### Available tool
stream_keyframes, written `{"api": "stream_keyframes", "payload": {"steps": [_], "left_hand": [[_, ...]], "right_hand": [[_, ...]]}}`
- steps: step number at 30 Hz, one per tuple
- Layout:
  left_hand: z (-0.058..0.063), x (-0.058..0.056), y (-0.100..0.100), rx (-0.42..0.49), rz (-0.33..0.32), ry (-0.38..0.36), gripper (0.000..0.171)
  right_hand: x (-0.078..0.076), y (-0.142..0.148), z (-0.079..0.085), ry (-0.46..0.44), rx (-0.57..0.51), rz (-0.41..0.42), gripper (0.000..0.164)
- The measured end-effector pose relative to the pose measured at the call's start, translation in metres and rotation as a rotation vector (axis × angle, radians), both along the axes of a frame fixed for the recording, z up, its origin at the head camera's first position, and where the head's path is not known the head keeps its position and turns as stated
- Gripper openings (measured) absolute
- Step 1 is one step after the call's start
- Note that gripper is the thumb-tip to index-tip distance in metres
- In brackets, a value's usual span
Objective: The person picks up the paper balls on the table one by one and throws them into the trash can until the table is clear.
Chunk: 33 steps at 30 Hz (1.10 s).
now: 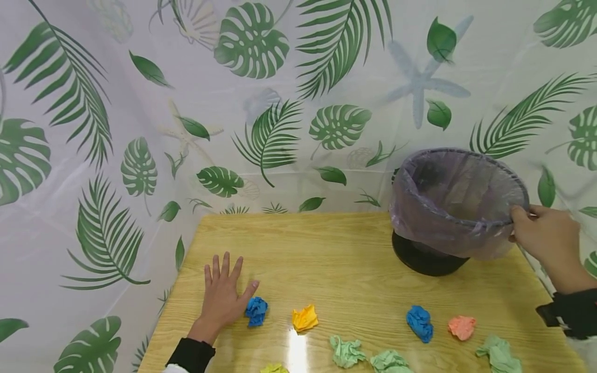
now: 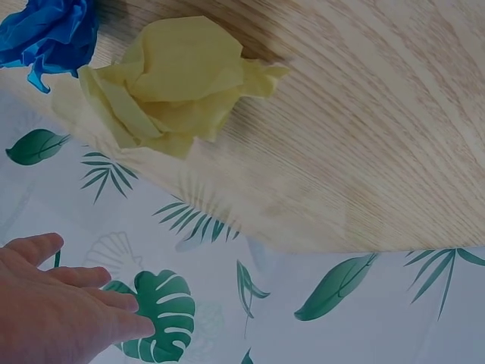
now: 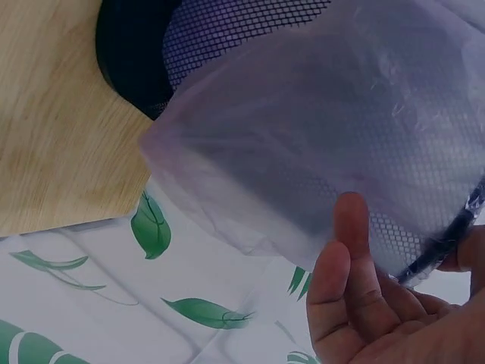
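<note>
A black mesh wastebasket (image 1: pixel 429 256), lined with a translucent purple bag (image 1: pixel 448 233), stands at the back right of the wooden table. My right hand (image 1: pixel 545 235) grips its rim, thumb on the near side; in the right wrist view the fingers (image 3: pixel 352 262) reach under the rim along the bag. At the left, my left hand (image 1: pixel 223 300) has its fingers spread, thumb close to a crumpled blue paper ball (image 1: pixel 256 311); whether they touch I cannot tell. The left wrist view shows this hand (image 2: pixel 72 303) below a crumpled yellow paper (image 2: pixel 178 87).
Crumpled papers lie along the table's near side: orange-yellow (image 1: pixel 305 318), blue (image 1: pixel 420 323), pink (image 1: pixel 462 327), several light green (image 1: pixel 346 352), and yellow (image 1: pixel 274 368) at the bottom edge. A leaf-print curtain (image 1: pixel 289 129) hangs behind and beside the table (image 1: pixel 317 254).
</note>
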<state>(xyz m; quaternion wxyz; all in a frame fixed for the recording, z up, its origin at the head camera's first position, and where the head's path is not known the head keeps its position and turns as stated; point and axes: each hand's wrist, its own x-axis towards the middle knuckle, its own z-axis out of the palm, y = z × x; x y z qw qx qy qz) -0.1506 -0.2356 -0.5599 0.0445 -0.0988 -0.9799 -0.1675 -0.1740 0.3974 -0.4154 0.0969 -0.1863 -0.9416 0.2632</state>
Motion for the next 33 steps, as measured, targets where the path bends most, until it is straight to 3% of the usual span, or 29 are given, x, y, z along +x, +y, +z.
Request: {"api": "stream_keyframes", "payload": {"steps": [8,17,27,33], "left_hand": [[0.001,0.000,0.000,-0.001,-0.004,0.005,0.081],[-0.001,-0.002,0.002,0.013,-0.010,0.034,0.081],[-0.001,-0.001,0.005,0.008,-0.008,0.032,0.080],[-0.001,-0.002,0.004,0.002,-0.008,0.028,0.080]], "right_hand": [[0.000,-0.008,-0.003,0.023,-0.040,-0.017,0.066],[-0.003,-0.024,-0.001,0.076,-0.026,0.115,0.057],[-0.014,-0.057,-0.004,0.101,-0.013,0.173,0.054],[-0.020,-0.083,-0.007,0.163,-0.046,0.202,0.049]]}}
